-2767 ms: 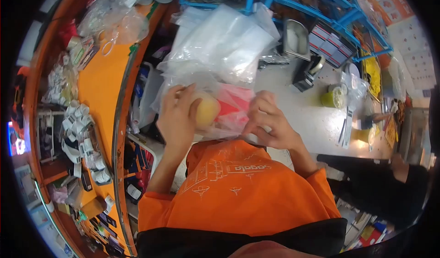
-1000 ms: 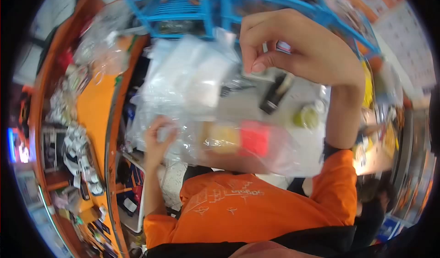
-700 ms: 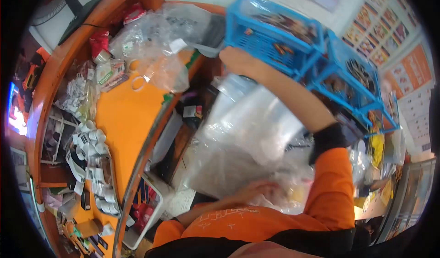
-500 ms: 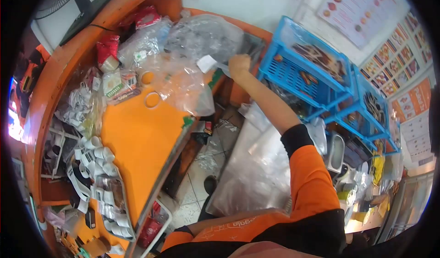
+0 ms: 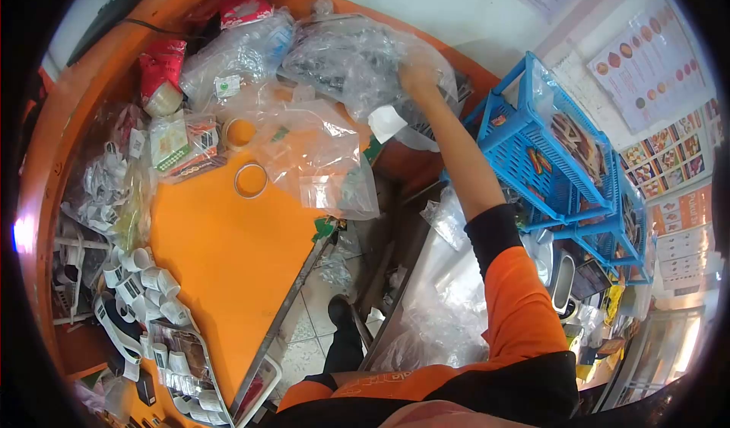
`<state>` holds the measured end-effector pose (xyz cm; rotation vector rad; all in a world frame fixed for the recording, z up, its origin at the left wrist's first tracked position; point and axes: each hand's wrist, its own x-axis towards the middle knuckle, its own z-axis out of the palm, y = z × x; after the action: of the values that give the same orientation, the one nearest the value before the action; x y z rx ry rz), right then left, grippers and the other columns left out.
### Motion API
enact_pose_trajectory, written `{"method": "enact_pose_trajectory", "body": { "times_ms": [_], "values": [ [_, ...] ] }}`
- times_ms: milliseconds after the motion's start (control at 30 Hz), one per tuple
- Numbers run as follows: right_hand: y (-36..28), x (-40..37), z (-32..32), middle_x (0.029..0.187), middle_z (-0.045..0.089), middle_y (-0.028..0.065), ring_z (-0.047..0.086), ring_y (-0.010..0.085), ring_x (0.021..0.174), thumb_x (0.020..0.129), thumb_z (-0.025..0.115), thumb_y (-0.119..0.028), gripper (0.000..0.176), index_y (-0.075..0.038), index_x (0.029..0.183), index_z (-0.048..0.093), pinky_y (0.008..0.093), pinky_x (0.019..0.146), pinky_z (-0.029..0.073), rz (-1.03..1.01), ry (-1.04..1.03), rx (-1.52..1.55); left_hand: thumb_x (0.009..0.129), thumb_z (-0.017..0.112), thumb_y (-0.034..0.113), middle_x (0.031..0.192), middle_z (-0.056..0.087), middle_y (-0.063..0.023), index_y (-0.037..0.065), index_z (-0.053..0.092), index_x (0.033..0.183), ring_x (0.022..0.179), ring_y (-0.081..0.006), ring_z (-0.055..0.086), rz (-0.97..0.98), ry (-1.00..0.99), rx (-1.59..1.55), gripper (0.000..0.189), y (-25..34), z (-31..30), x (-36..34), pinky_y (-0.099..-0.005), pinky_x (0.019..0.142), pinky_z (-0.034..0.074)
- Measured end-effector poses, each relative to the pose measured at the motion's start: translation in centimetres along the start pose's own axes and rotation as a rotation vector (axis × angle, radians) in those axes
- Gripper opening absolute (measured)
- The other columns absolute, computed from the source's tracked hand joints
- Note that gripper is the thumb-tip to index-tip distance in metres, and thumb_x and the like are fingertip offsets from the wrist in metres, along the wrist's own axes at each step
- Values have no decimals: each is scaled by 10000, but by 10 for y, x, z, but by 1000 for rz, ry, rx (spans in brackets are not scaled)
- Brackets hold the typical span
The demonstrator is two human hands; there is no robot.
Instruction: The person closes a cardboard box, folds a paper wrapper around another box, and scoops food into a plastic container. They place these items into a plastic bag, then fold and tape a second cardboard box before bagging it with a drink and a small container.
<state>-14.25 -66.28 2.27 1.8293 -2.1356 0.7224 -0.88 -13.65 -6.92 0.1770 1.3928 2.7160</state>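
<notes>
My right arm stretches forward over the gap between two worktops. My right hand (image 5: 418,78) is at the big clear plastic bag (image 5: 346,59) at the back, and see-through film partly covers it. The fingers are blurred behind the film, so whether they grip anything does not show. A white slip of paper (image 5: 386,124) lies just below and left of the hand. Next to it a loose clear plastic bag (image 5: 315,150) spreads over the orange table (image 5: 220,245). A roll of tape (image 5: 250,180) rests on that table. My left hand is out of view.
Blue stacked baskets (image 5: 551,162) stand right of my arm, holding small packets. Curled paper receipts (image 5: 152,283) lie at the left, below crumpled plastic (image 5: 106,184). Red packs (image 5: 163,66) sit at the back left. Clear plastic sheets (image 5: 441,299) cover the right-hand worktop.
My right hand has moved farther back, from near the white slip to the big clear bag, where film now covers it. The view has shifted a little.
</notes>
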Motion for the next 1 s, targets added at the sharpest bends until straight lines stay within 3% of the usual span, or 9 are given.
{"method": "enact_pose_trajectory", "body": {
  "times_ms": [167, 300, 367, 433, 533, 633, 767, 867, 1000],
  "values": [
    [-14, 5, -25, 1116, 641, 207, 589, 392, 1054, 866, 545, -153, 264, -4, 1056, 650, 448, 902, 466, -27, -99, 111, 902, 651, 226, 937, 646, -12, 62, 668, 1090, 865, -107, 576, -10, -38, 29, 250, 5, 12, 1, -268, 791, 456],
    [-38, -33, -82, 881, 656, 79, 613, 171, 773, 886, 553, -5, 181, 7, 1031, 661, 304, 582, 507, 895, -644, 1778, 904, 651, 232, 911, 644, 3, 65, 677, 1076, 836, -93, 569, -20, -35, 89, 241, 18, 27, 6, -257, 773, 449],
    [-61, -97, -167, 745, 538, 23, 486, 107, 626, 859, 564, 35, 220, -27, 1061, 625, 265, 488, 389, 551, -782, 1562, 840, 657, 138, 834, 611, 19, 60, 682, 1077, 764, -59, 532, 161, 155, 34, 250, 53, 43, -5, -245, 709, 445],
    [-59, -162, -272, 744, 575, 17, 526, 97, 641, 870, 610, -15, 151, 3, 1020, 618, 254, 527, 436, 296, -899, 1408, 792, 617, 45, 843, 636, -1, 139, 453, 1431, 681, -76, 524, 251, 239, 203, 666, 54, 46, 4, -231, 628, 449],
    [-23, -247, -410, 790, 623, 33, 594, 107, 725, 871, 641, -59, 113, -8, 970, 619, 269, 614, 500, 102, -815, 1095, 743, 604, -59, 1100, 589, -63, 187, 227, 1539, 669, -72, 526, 311, 103, 362, 915, 68, 48, 5, -237, 618, 479],
    [27, -327, -510, 742, 618, 95, 630, 211, 715, 842, 616, -21, 64, -19, 901, 592, 310, 627, 508, -67, -850, 590, 813, 612, -55, 1555, 277, -153, 222, -115, 1539, 772, -69, 529, 302, 190, 229, 1064, 75, 69, 8, -236, 654, 497],
    [87, -441, -518, 734, 604, 183, 612, 380, 764, 845, 587, -66, 74, -1, 851, 551, 406, 612, 487, 27, -787, 182, 793, 558, -102, 1555, 235, -205, 255, -331, 1448, 726, -68, 523, 343, 366, 283, 1160, 112, 122, 23, -178, 608, 472],
    [156, -519, -456, 785, 670, 110, 677, 276, 713, 841, 596, -119, 122, -61, 946, 614, 402, 624, 523, -392, -604, -231, 740, 563, -118, 1516, 334, -192, 300, -339, 1441, 643, -39, 453, 321, 518, 361, 1217, 127, 163, 37, -152, 536, 383],
    [190, -562, -461, 803, 682, 101, 679, 251, 809, 860, 591, -202, 158, -62, 914, 642, 370, 665, 529, -102, -675, -486, 703, 584, -103, 1481, 386, -181, 219, -212, 1508, 554, -10, 414, 192, 572, 637, 1177, 149, 191, 43, -142, 514, 368]
  ]
}}
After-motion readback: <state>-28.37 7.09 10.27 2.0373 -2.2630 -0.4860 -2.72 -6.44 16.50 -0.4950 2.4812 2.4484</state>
